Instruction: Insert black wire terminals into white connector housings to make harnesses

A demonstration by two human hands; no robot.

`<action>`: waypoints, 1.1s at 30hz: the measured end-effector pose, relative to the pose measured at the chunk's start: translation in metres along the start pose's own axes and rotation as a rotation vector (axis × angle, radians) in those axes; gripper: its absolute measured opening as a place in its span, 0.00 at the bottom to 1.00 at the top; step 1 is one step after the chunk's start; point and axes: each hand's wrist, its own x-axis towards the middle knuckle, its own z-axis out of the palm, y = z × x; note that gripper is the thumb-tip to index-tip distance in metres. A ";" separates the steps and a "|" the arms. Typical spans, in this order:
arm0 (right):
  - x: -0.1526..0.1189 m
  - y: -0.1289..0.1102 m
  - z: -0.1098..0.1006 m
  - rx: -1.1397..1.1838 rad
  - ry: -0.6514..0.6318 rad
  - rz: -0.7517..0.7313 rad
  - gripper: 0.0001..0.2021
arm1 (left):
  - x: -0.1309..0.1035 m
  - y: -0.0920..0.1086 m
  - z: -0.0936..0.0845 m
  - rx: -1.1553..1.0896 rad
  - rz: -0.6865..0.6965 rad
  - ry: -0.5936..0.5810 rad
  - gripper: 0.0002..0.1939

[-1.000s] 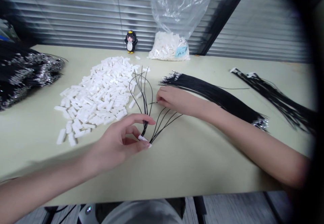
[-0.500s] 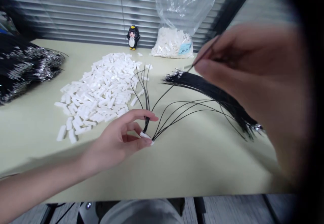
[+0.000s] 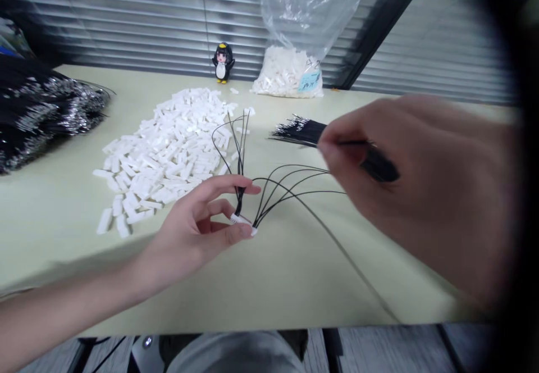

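My left hand (image 3: 210, 215) pinches a small white connector housing (image 3: 241, 219) between thumb and fingers. Several thin black wires (image 3: 240, 165) rise from the housing past my forefinger, and others arc right. One longer black wire (image 3: 320, 221) curves from beside that forefinger toward the table's front right edge. My right hand (image 3: 404, 182) is blurred, with thumb and forefinger pressed together in front of a bundle of black wires (image 3: 301, 130) with silvery metal tips. A dark line shows at its fingers; whether it is a held wire is unclear.
A heap of white connector housings (image 3: 168, 142) covers the left middle of the table (image 3: 261, 289). More black wires with metal tips (image 3: 46, 114) lie far left. At the back stand a penguin figurine (image 3: 222, 64) and a clear bag of white pieces (image 3: 286, 72), before window blinds (image 3: 126, 19).
The wire that ran up to my right fingertips now bends down to the front right, away from them. My right hand has shifted slightly lower, over the wire bundle. My left hand still grips the housing.
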 end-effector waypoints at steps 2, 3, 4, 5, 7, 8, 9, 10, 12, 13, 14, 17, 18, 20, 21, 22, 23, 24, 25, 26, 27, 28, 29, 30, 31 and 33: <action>-0.002 -0.001 -0.004 0.033 0.020 0.035 0.08 | 0.002 -0.001 0.000 0.015 -0.028 0.053 0.21; -0.004 -0.004 -0.004 0.116 -0.024 0.027 0.07 | 0.003 -0.002 0.000 0.003 -0.034 0.070 0.22; -0.006 -0.007 -0.003 0.209 -0.083 -0.004 0.06 | 0.003 -0.002 0.000 -0.014 -0.032 0.083 0.22; -0.008 -0.011 -0.001 0.291 -0.160 -0.043 0.05 | 0.004 -0.003 0.000 -0.029 -0.027 0.087 0.22; -0.012 -0.019 0.008 0.376 -0.329 -0.124 0.05 | 0.003 -0.003 0.000 -0.032 -0.015 0.085 0.22; -0.014 -0.022 0.012 0.376 -0.385 -0.152 0.06 | 0.003 -0.002 0.000 -0.020 -0.001 0.081 0.21; -0.015 -0.024 0.017 0.362 -0.413 -0.170 0.05 | 0.002 -0.002 0.000 -0.006 0.020 0.074 0.21; -0.015 -0.025 0.021 0.346 -0.399 -0.180 0.05 | 0.000 -0.002 0.000 0.005 0.052 0.064 0.20; -0.014 -0.024 0.026 0.324 -0.349 -0.161 0.05 | -0.002 -0.002 0.000 0.012 0.120 0.044 0.20; -0.014 -0.024 0.026 0.324 -0.333 -0.141 0.05 | -0.003 -0.002 0.000 0.009 0.152 0.035 0.20; -0.013 -0.023 0.026 0.328 -0.330 -0.119 0.06 | -0.005 -0.003 0.000 0.007 0.179 0.028 0.21; -0.011 -0.021 0.022 0.336 -0.357 -0.111 0.07 | -0.006 -0.005 0.001 0.005 0.236 0.023 0.22; -0.012 -0.021 0.021 0.329 -0.363 -0.133 0.07 | -0.007 -0.005 0.001 0.003 0.254 0.020 0.22; -0.013 -0.020 0.021 0.299 -0.361 -0.189 0.05 | -0.007 -0.006 0.001 0.008 0.281 0.011 0.23; -0.014 -0.019 0.022 0.283 -0.358 -0.219 0.05 | -0.007 -0.006 0.001 0.015 0.289 0.009 0.23; -0.014 -0.018 0.023 0.269 -0.357 -0.243 0.04 | -0.007 -0.006 0.001 0.025 0.295 0.007 0.23; -0.015 -0.018 0.024 0.257 -0.354 -0.265 0.04 | -0.008 -0.006 0.001 0.037 0.297 0.008 0.23; -0.016 -0.017 0.025 0.245 -0.352 -0.278 0.04 | -0.008 -0.006 0.001 0.048 0.302 0.007 0.23; -0.016 -0.017 0.025 0.235 -0.353 -0.286 0.04 | -0.008 -0.006 0.002 0.058 0.307 0.007 0.23; -0.016 -0.016 0.025 0.228 -0.355 -0.296 0.04 | -0.008 -0.006 0.002 0.068 0.314 0.008 0.23; -0.016 -0.016 0.025 0.222 -0.355 -0.304 0.04 | -0.009 -0.006 0.002 0.078 0.319 0.007 0.23; -0.016 -0.016 0.025 0.218 -0.354 -0.313 0.04 | -0.009 -0.007 0.002 0.087 0.325 0.005 0.23; -0.016 -0.016 0.024 0.214 -0.354 -0.323 0.04 | -0.009 -0.007 0.002 0.098 0.328 0.004 0.23; -0.016 -0.016 0.024 0.209 -0.353 -0.331 0.05 | -0.009 -0.007 0.002 0.106 0.330 0.005 0.23; -0.016 -0.016 0.023 0.207 -0.350 -0.342 0.05 | -0.009 -0.008 0.002 0.111 0.333 0.004 0.23; -0.017 -0.017 0.025 0.202 -0.341 -0.373 0.05 | -0.009 -0.009 0.002 0.122 0.335 -0.001 0.24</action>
